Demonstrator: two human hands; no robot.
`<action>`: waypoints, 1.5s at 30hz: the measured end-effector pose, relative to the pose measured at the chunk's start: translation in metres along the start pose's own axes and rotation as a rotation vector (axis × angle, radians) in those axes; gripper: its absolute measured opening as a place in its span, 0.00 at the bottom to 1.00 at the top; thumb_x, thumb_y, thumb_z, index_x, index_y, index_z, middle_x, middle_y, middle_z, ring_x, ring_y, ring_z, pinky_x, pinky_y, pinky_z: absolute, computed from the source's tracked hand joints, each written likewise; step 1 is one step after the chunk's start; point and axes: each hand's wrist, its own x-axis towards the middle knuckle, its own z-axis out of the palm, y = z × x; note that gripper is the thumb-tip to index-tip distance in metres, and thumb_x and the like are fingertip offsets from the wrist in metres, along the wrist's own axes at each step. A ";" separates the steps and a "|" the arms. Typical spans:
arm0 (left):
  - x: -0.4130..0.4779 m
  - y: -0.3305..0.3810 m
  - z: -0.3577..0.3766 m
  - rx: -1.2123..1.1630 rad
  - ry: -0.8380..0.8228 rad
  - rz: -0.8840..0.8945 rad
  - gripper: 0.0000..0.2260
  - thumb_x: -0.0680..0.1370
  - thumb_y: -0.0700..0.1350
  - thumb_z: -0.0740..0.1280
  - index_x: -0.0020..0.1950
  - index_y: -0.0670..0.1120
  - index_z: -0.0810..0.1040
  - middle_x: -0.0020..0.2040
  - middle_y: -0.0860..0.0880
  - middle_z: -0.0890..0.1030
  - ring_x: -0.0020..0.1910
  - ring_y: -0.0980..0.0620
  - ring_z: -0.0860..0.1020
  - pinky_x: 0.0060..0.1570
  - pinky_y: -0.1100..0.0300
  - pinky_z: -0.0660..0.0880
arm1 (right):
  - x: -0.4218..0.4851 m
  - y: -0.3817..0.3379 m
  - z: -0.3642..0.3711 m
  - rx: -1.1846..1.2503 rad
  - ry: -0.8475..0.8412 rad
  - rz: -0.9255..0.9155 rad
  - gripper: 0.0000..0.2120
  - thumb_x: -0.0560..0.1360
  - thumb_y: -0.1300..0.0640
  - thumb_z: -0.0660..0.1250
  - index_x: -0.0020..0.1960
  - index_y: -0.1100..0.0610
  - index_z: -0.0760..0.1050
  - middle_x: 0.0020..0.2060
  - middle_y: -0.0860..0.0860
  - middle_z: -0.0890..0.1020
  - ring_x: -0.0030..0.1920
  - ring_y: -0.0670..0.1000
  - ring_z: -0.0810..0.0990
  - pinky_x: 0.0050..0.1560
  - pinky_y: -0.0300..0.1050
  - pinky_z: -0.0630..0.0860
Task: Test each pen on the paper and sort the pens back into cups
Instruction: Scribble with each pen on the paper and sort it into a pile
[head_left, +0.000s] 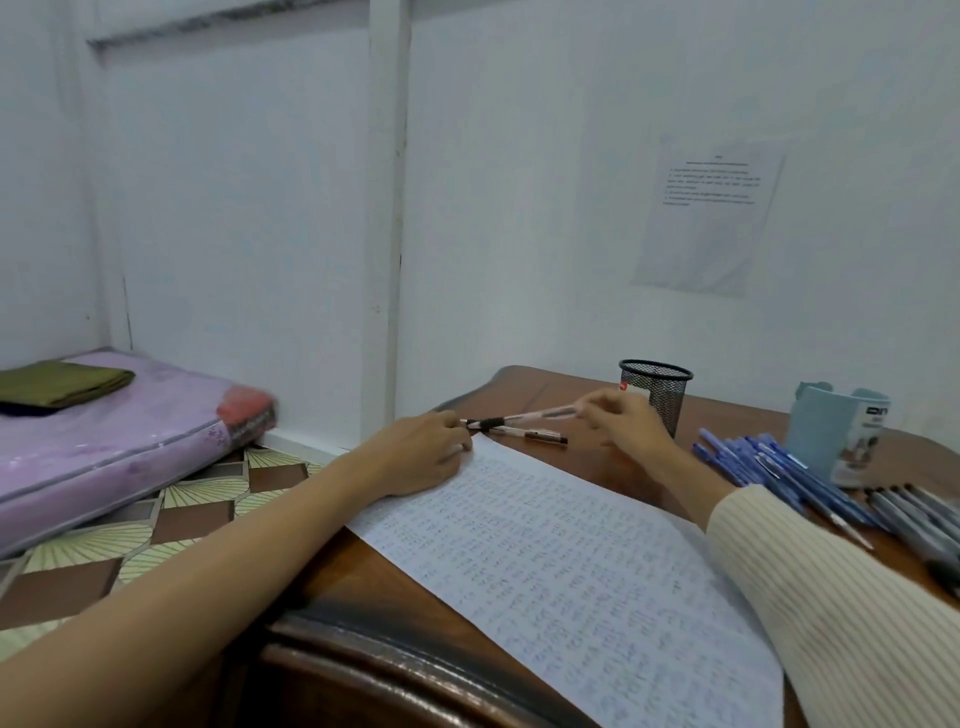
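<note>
Right hand (623, 421), mid-frame, pinches a pen (540, 414) by its back end. The tip points left to the left hand (426, 447), which rests on the top corner of the paper (545, 561). Can't tell if the left fingers grip the tip. A second pen (540, 435) lies just below it on the table (587, 467). Step is probably readying this pen for a test. Next it needs the tip brought down onto the paper, then a drop into the mesh cup (657, 395) or the mug (836, 431), right. Blue pens (769, 467) wait beside the mug.

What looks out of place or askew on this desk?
The paper lies askew, diagonal to the desk edge. Blue pens and grey pens lie loose in heaps beside the blue mug, not in cups. One pen is in the right hand. Nothing looks spilled or damaged.
</note>
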 end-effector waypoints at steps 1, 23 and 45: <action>0.001 0.001 0.000 -0.014 0.010 0.005 0.14 0.81 0.46 0.55 0.65 0.49 0.72 0.66 0.51 0.70 0.60 0.53 0.72 0.53 0.64 0.68 | -0.001 -0.003 -0.005 0.164 0.065 0.063 0.04 0.78 0.58 0.63 0.48 0.56 0.76 0.40 0.51 0.80 0.35 0.46 0.76 0.30 0.35 0.73; 0.058 0.155 0.005 -0.163 -0.545 0.356 0.28 0.78 0.64 0.46 0.75 0.61 0.40 0.77 0.56 0.40 0.75 0.56 0.39 0.72 0.46 0.38 | -0.103 0.028 -0.149 0.396 0.240 0.302 0.15 0.80 0.63 0.56 0.65 0.52 0.61 0.33 0.57 0.74 0.18 0.43 0.66 0.15 0.33 0.60; 0.049 0.154 0.007 -0.274 -0.464 0.306 0.26 0.78 0.62 0.49 0.75 0.63 0.47 0.77 0.58 0.46 0.75 0.57 0.45 0.72 0.52 0.41 | -0.116 0.015 -0.125 0.918 0.364 0.496 0.08 0.73 0.71 0.55 0.42 0.63 0.72 0.36 0.55 0.70 0.28 0.44 0.62 0.20 0.30 0.70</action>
